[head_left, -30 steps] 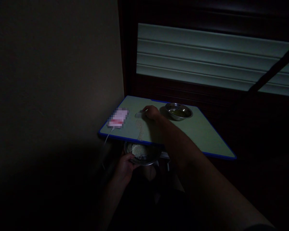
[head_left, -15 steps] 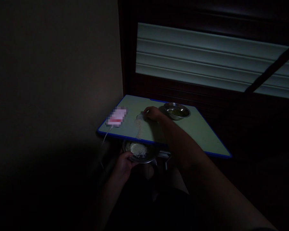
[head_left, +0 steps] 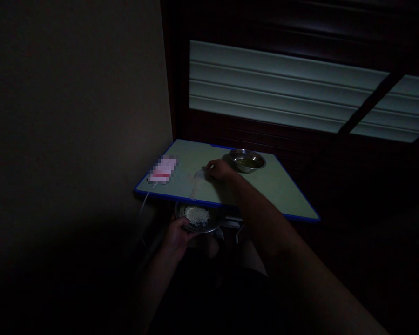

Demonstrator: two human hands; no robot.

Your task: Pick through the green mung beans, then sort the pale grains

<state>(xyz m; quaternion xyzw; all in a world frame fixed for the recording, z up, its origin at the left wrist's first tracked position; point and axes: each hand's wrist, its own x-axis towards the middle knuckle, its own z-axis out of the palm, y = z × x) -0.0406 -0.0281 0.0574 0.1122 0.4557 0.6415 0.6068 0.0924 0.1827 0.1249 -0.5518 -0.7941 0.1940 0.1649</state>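
Observation:
Below the near edge of the table [head_left: 275,195], my left hand [head_left: 176,235] grips the rim of a metal bowl [head_left: 206,229], thumb over the lip. White grains [head_left: 197,215] that look like rice lie inside it. Above, my right hand [head_left: 218,168] is closed on a pale, see-through flat piece [head_left: 200,173], its exact kind unclear in the dim light. That piece rests at a thin strip of pale grains [head_left: 194,190] running toward the near edge, above the bowl.
A second metal bowl [head_left: 247,161] with greenish contents stands behind my right hand. At the table's left lies a pink, blurred-out phone-like object [head_left: 163,170] with a white cable [head_left: 145,204] hanging down. A wall [head_left: 91,116] borders the left side.
My right hand has brought the flat piece slightly nearer along the strip of grains. My left hand still holds the bowl under the edge. The whole view has shifted a little.

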